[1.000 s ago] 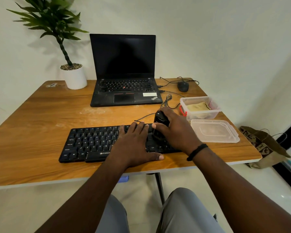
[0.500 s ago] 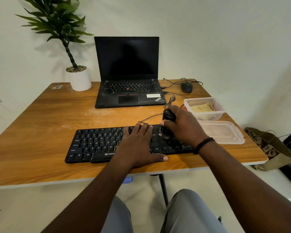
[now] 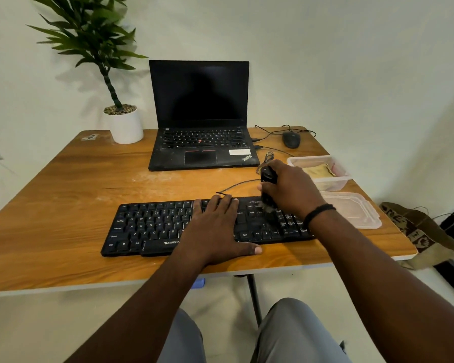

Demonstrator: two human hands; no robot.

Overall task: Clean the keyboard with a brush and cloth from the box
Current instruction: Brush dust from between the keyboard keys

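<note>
A black keyboard lies near the front edge of the wooden table. My left hand rests flat on its middle keys, fingers straight. My right hand grips a black brush upright, its bristles touching the keys at the keyboard's upper right. A clear plastic box stands to the right and holds a yellowish cloth. The box's lid lies in front of it.
An open black laptop stands behind the keyboard. A potted plant is at the back left and a mouse with cables at the back right. A brown paper bag sits on the floor to the right.
My right hand has drawn the brush back from the keyboard's lower middle keys to its upper right. The left hand stays flat on the keys.
</note>
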